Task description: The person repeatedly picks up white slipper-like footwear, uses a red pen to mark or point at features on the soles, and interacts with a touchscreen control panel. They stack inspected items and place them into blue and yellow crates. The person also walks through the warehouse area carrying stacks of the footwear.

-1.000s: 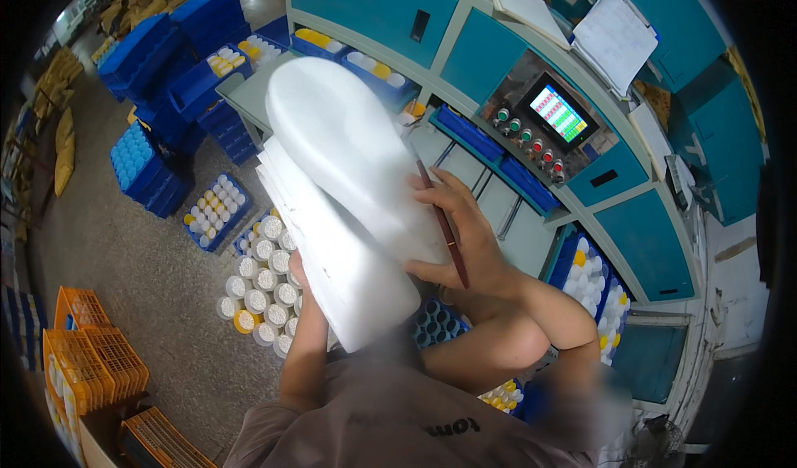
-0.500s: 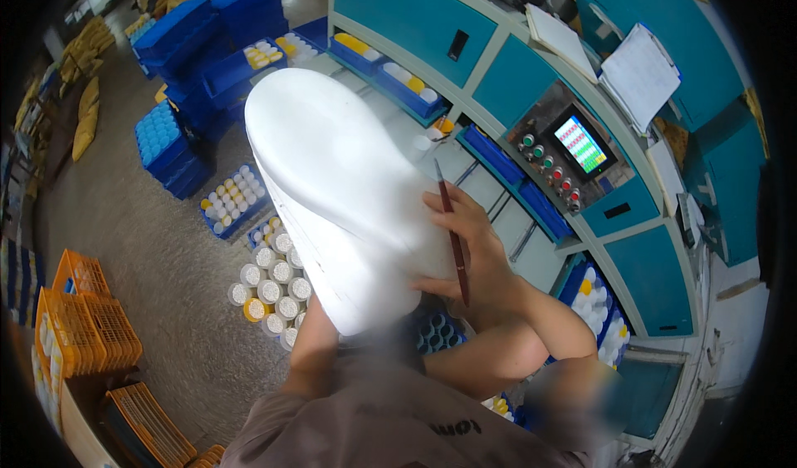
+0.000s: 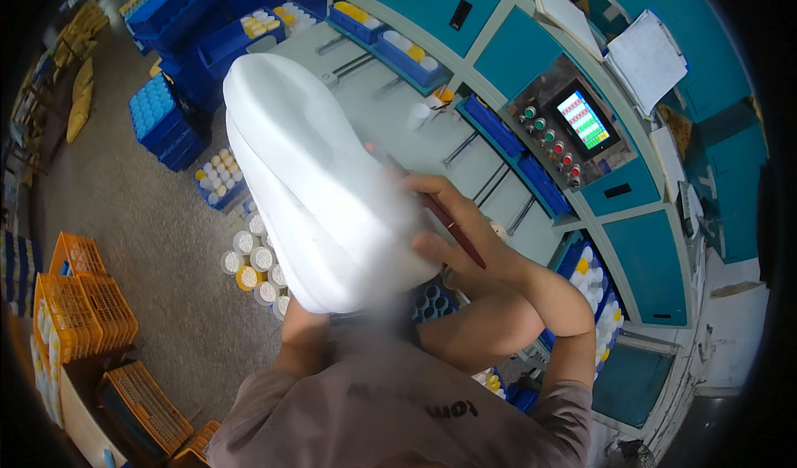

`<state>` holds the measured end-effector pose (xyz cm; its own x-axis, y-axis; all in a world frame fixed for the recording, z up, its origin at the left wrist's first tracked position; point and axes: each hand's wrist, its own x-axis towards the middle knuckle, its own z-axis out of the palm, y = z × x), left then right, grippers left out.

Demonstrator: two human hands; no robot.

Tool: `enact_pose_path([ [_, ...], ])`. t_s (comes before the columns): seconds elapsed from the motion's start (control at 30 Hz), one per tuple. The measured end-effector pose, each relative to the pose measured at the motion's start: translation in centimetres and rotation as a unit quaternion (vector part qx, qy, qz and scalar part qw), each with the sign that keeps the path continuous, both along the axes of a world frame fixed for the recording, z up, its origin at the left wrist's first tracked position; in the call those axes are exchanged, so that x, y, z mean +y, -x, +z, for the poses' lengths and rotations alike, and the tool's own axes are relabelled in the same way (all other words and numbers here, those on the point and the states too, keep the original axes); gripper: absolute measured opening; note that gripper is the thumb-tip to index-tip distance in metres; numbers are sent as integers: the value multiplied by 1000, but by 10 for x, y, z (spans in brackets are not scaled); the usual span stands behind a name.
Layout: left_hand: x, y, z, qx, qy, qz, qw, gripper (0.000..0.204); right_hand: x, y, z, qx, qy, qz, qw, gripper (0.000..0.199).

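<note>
A large, smooth white object (image 3: pixel 299 177) with rounded ends and long folds or ridges fills the middle of the view, its lower right part blurred; its kind cannot be made out. My right hand (image 3: pixel 465 231) is at its right edge, thumb and fingers bent against it. Held in that hand is a slim dark red pen-like tool (image 3: pixel 452 231), slanting up and left over the white surface. My left forearm (image 3: pixel 305 327) rises under the white object's lower end, which hides my left hand and its fingers.
White and yellow tubs (image 3: pixel 261 259) of pale pellets stand on the floor left of me. Beyond are stacked blue crates (image 3: pixel 166 119); orange crates (image 3: pixel 87 314) stand far left. A teal machine (image 3: pixel 415 11) with a screen panel (image 3: pixel 584 119) and a pale worktop (image 3: pixel 374 107) curves along the right.
The white object has tilted and shifted slightly left. The dark red tool has swung from nearly upright to a slant toward upper left. My right hand still holds it.
</note>
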<state>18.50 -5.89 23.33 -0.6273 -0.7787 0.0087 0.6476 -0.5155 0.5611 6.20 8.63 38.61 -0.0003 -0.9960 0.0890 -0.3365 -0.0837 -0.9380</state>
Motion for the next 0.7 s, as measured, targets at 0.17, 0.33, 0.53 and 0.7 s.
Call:
enact_pose_path([
  [0.17,4,-20,-11,27,-17,19,999,62,-6,-2,-9,-25,19,11,999,35],
  [0.33,4,-37,-18,40,-19,40,998,62,-6,0,-15,-66,39,-26,997,49],
  [0.53,10,-40,-1,31,-4,55,998,61,-4,-7,-13,153,252,3,956,47],
  [0.7,16,-36,21,9,14,67,998,61,-4,1,-15,202,209,-26,956,54],
])
